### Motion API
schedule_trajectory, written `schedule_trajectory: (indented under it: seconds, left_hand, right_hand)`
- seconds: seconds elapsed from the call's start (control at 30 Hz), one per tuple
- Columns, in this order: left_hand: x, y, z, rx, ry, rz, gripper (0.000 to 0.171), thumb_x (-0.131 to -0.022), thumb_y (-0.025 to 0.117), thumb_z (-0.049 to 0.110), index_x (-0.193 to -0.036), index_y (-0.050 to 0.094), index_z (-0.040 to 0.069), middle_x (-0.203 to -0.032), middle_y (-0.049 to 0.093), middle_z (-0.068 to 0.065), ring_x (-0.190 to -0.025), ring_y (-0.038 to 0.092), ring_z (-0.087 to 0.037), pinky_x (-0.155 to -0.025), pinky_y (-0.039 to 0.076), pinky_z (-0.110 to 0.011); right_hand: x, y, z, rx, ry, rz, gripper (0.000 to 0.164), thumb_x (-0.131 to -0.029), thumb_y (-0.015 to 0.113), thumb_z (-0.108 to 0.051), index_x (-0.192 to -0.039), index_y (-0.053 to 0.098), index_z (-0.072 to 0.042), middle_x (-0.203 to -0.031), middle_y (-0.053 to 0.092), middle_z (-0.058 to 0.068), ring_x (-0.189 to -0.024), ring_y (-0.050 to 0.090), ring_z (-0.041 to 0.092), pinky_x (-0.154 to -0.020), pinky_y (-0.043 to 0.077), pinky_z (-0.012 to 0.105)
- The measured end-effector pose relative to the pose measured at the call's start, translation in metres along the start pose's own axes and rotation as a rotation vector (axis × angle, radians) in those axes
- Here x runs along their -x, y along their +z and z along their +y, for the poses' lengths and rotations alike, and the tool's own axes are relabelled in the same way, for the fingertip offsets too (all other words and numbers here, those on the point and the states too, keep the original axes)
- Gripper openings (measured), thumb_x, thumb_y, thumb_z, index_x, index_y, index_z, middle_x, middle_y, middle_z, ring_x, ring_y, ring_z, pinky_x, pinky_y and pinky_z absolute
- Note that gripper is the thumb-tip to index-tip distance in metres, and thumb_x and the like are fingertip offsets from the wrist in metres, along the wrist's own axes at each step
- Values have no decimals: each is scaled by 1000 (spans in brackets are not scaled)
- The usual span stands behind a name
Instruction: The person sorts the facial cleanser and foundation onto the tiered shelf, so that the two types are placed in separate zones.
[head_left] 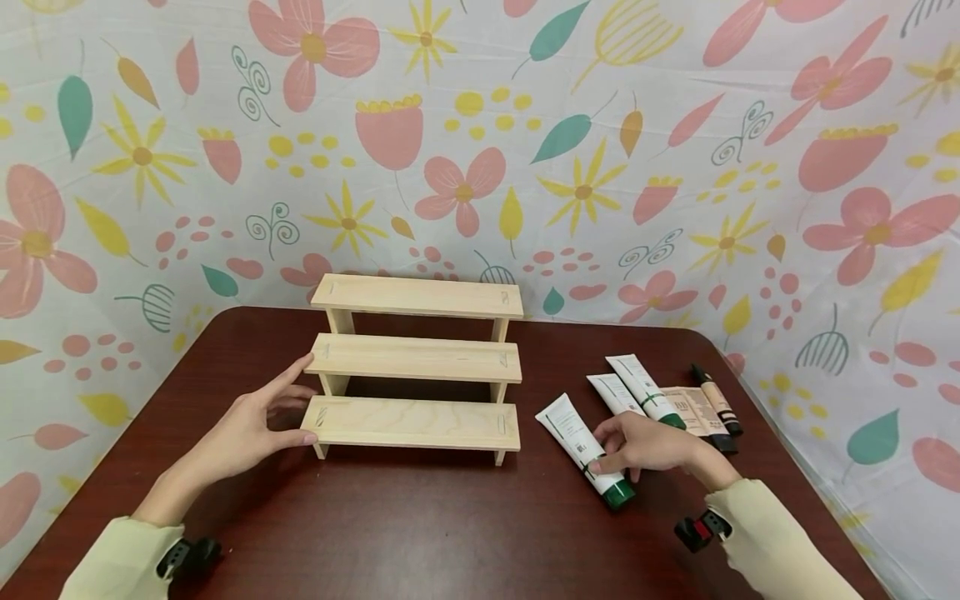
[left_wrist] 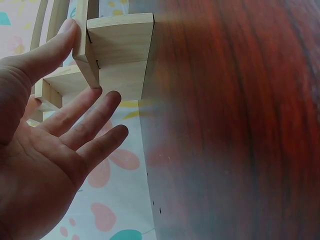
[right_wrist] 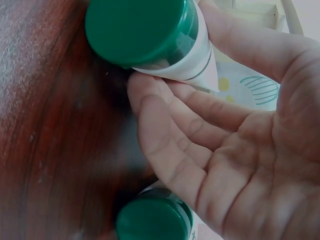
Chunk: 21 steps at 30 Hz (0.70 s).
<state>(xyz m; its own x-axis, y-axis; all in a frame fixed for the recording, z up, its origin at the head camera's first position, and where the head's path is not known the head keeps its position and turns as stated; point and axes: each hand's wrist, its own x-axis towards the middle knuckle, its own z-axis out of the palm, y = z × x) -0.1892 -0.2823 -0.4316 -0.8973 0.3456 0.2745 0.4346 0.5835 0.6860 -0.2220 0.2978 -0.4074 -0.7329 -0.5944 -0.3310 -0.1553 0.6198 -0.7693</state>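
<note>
Steadying, seemingly, a three-tiered pale wooden rack, the left hand spreads its fingers. Right of it, the right hand pinches a green-capped white plastic tube.

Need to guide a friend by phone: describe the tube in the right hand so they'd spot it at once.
On the reddish-brown table, find the three-step wooden shelf; to its right is a white tube with a green cap. Unlike the two white tubes further right, it is pinched by the right hand.
</note>
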Motion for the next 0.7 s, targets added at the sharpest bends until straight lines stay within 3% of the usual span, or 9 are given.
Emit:
schedule_trajectory:
  seconds: [0.43, 0.7]
  left_hand:
    - [0, -1, -2, -16, 0, 3, 113, -82, 94, 20, -170, 24, 25, -128, 70, -9, -112, 71, -27, -97, 53, -54]
    - [0, -1, -2, -15, -4, -5, 112, -83, 94, 20, -170, 23, 24, -129, 70, -9, -113, 71, -27, -97, 54, -51]
  right_hand:
    - [3, 3, 3, 4, -1, 42, 27, -97, 78, -18, -111, 70, 3, -70, 59, 2, -63, 61, 22, -60, 59, 40]
    - [7, 4, 4, 13, -1, 95, 41, -94, 80, -19, -119, 66, 11, -75, 62, 3, -66, 63, 21, -59, 59, 40]
